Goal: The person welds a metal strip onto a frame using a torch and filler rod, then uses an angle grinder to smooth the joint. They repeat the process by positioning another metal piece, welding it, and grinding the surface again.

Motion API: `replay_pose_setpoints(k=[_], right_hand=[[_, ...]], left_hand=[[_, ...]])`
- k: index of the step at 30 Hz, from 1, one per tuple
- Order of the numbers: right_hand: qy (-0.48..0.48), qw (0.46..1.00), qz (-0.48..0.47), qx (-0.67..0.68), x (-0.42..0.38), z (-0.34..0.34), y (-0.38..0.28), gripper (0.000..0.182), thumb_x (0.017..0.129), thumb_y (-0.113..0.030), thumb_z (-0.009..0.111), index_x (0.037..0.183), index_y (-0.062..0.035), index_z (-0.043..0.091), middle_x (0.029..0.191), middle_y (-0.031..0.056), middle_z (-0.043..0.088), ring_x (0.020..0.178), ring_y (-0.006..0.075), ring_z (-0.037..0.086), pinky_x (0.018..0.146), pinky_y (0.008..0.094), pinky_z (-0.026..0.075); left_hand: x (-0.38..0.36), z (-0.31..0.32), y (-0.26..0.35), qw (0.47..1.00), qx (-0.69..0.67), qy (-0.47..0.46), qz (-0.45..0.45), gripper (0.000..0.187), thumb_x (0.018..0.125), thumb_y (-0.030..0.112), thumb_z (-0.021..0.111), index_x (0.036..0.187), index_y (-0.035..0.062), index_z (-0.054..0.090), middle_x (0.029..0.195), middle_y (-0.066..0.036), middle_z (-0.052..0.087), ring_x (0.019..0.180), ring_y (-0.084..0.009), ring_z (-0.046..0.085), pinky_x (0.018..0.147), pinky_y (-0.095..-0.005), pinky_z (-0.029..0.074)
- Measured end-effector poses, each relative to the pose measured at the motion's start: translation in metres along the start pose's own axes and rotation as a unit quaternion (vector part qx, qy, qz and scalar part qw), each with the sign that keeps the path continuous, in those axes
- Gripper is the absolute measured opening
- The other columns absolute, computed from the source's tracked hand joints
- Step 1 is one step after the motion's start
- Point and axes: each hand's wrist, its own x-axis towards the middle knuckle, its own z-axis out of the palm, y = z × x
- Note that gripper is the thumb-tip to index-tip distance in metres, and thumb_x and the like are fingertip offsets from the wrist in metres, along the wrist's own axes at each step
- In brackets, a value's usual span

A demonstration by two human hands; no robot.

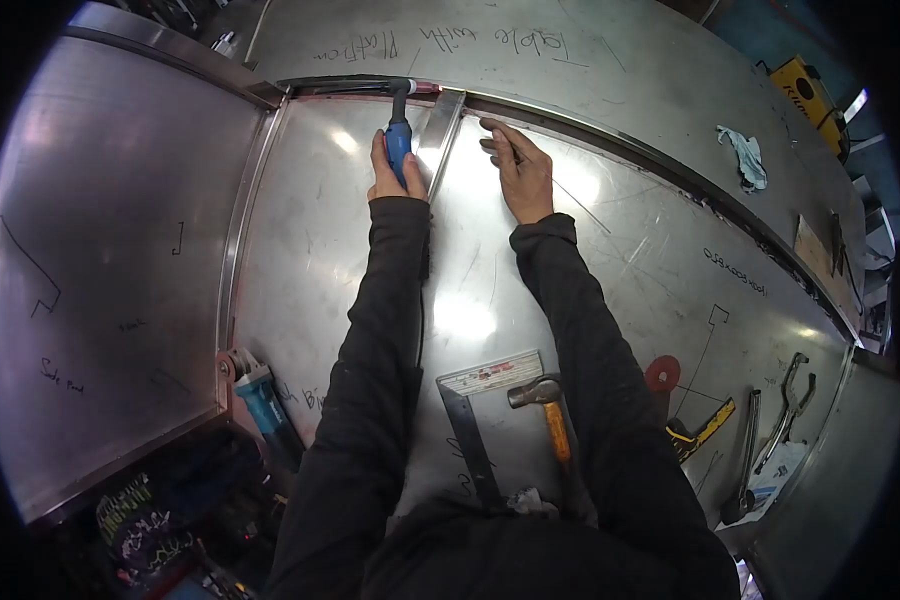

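Blue-handled torch with black neck (398,150): lies within wrapped fingers of left hand (383,186), long axis pointing forward. Lies left of right hand (530,180), with fingers half-curled; cannot tell whether pinching anything.

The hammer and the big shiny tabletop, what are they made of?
The hammer has a dull grey head, probably steel, worn-looking; its smooth orange handle could be varnished wood or plastic, I can't tell. The tabletop looks like smooth bare metal, maybe stainless steel: it's silvery, with bright light patches and fine scratches.
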Motion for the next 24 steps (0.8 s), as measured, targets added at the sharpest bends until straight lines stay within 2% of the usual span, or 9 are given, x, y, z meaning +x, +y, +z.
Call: replay_pose_setpoints(k=[3, 4, 7, 13, 15, 16, 19, 21, 24], right_hand=[[0.011, 1.000, -0.002, -0.003, -0.001, 0.001, -0.003, 0.027, 0.097, -0.019, 0.050, 0.114, -0.0026, 0.063, 0.104, 0.0117, 0.067, 0.084, 0.0161, 0.067, 0.076, 0.0282, 0.053], [0.003, 0.999, -0.003, 0.034, 0.000, 0.001, 0.007, 0.028, 0.098, -0.021, 0.051, 0.115, -0.0028, 0.063, 0.106, 0.0116, 0.067, 0.088, 0.0175, 0.067, 0.076, 0.0285, 0.053], [0.010, 0.999, -0.006, 0.041, -0.001, -0.001, -0.002, 0.032, 0.099, -0.027, 0.048, 0.119, -0.0045, 0.061, 0.111, 0.0101, 0.065, 0.093, 0.0214, 0.068, 0.074, 0.0288, 0.055], [0.071, 0.997, -0.005, 0.039, -0.002, -0.002, -0.008, 0.034, 0.100, -0.029, 0.044, 0.120, -0.0060, 0.060, 0.110, 0.0101, 0.065, 0.089, 0.0194, 0.068, 0.068, 0.0280, 0.057], [0.109, 0.993, -0.025, 0.037, -0.002, -0.002, -0.007, 0.033, 0.101, -0.028, 0.043, 0.118, -0.0047, 0.059, 0.108, 0.0115, 0.064, 0.087, 0.0196, 0.068, 0.065, 0.0279, 0.058], [0.108, 0.993, -0.025, 0.035, -0.001, -0.003, -0.006, 0.033, 0.101, -0.028, 0.043, 0.118, -0.0047, 0.059, 0.108, 0.0115, 0.064, 0.087, 0.0196, 0.068, 0.065, 0.0279, 0.058], [0.129, 0.990, -0.031, 0.044, -0.001, -0.003, -0.001, 0.025, 0.099, -0.020, 0.048, 0.112, -0.0016, 0.059, 0.104, 0.0123, 0.061, 0.082, 0.0187, 0.067, 0.065, 0.0275, 0.059], [0.117, 0.993, -0.016, 0.028, -0.012, -0.007, 0.000, 0.030, 0.098, -0.023, 0.049, 0.117, -0.0018, 0.056, 0.101, 0.0133, 0.064, 0.084, 0.0193, 0.067, 0.066, 0.0293, 0.058], [0.093, 0.995, 0.013, -0.016, -0.076, -0.027, -0.027, 0.029, 0.097, -0.023, 0.053, 0.118, -0.0026, 0.057, 0.102, 0.0117, 0.063, 0.085, 0.0186, 0.066, 0.071, 0.0288, 0.056]], left_hand=[[0.001, 0.004, -0.004, 0.992, -0.025, -0.042, -0.116, 0.054, 0.094, 0.019, 0.048, 0.145, 0.0210, 0.029, 0.081, -0.007, 0.059, 0.046, -0.0117, 0.048, 0.041, -0.0239, 0.045], [-0.001, 0.006, -0.002, 0.994, -0.082, -0.017, -0.073, 0.054, 0.093, 0.021, 0.049, 0.144, 0.0181, 0.031, 0.074, -0.007, 0.058, 0.046, -0.0125, 0.050, 0.043, -0.0260, 0.046], [-0.001, 0.001, 0.003, 0.999, 0.046, 0.011, -0.006, 0.059, 0.093, 0.028, 0.051, 0.145, 0.0135, 0.027, 0.064, -0.007, 0.058, 0.049, -0.0144, 0.056, 0.045, -0.0299, 0.047], [-0.004, -0.003, 0.016, 0.998, 0.026, 0.010, -0.055, 0.062, 0.093, 0.032, 0.051, 0.146, 0.0139, 0.025, 0.063, -0.009, 0.059, 0.049, -0.0153, 0.057, 0.045, -0.0305, 0.047], [-0.004, -0.003, 0.018, 0.997, 0.051, 0.019, -0.064, 0.063, 0.092, 0.036, 0.050, 0.145, 0.0148, 0.025, 0.066, -0.017, 0.062, 0.054, -0.0258, 0.063, 0.049, -0.0360, 0.050], [-0.004, -0.001, 0.019, 0.996, 0.050, 0.019, -0.065, 0.063, 0.092, 0.036, 0.050, 0.145, 0.0148, 0.025, 0.066, -0.017, 0.062, 0.054, -0.0258, 0.063, 0.049, -0.0360, 0.050], [-0.007, 0.001, 0.029, 0.993, 0.047, 0.090, -0.062, 0.063, 0.089, 0.038, 0.052, 0.143, 0.0173, 0.028, 0.071, -0.027, 0.063, 0.068, -0.0478, 0.064, 0.059, -0.0472, 0.051], [-0.009, -0.005, 0.044, 0.989, 0.049, 0.066, -0.124, 0.067, 0.089, 0.033, 0.053, 0.146, 0.0138, 0.023, 0.078, -0.029, 0.063, 0.070, -0.0462, 0.064, 0.061, -0.0469, 0.051], [-0.022, -0.001, 0.030, 0.987, -0.019, 0.142, -0.070, 0.064, 0.087, 0.039, 0.057, 0.142, 0.0181, 0.031, 0.070, -0.023, 0.064, 0.065, -0.0412, 0.065, 0.058, -0.0446, 0.051]])
